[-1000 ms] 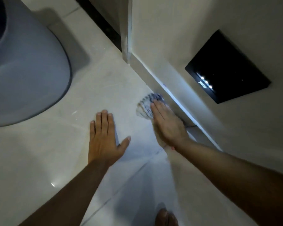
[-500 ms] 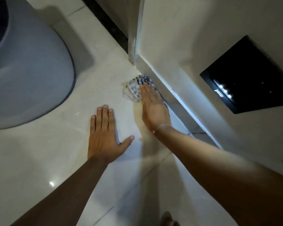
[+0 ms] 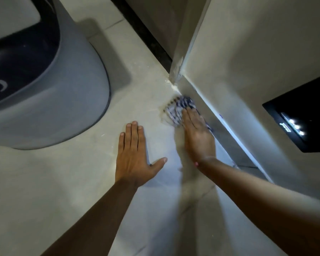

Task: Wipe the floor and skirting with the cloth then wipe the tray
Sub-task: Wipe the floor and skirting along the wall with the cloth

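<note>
A blue-and-white checked cloth (image 3: 175, 109) lies bunched on the pale tiled floor (image 3: 133, 100), right against the grey skirting (image 3: 227, 137) near the wall corner. My right hand (image 3: 197, 137) presses flat on the cloth's near part, fingers straight, its outer edge along the skirting. Left of it, my left hand (image 3: 134, 154) rests palm down on the bare floor with fingers together and thumb out, holding nothing. No tray is in view.
A large grey rounded appliance (image 3: 50, 100) with a dark glossy top stands on the floor at the left. A black panel with small lights (image 3: 303, 115) is set in the wall at the right. A dark strip (image 3: 146, 32) runs along the far wall's foot.
My right hand has slid the cloth forward along the skirting toward the wall corner. My left hand has stayed planted on the floor.
</note>
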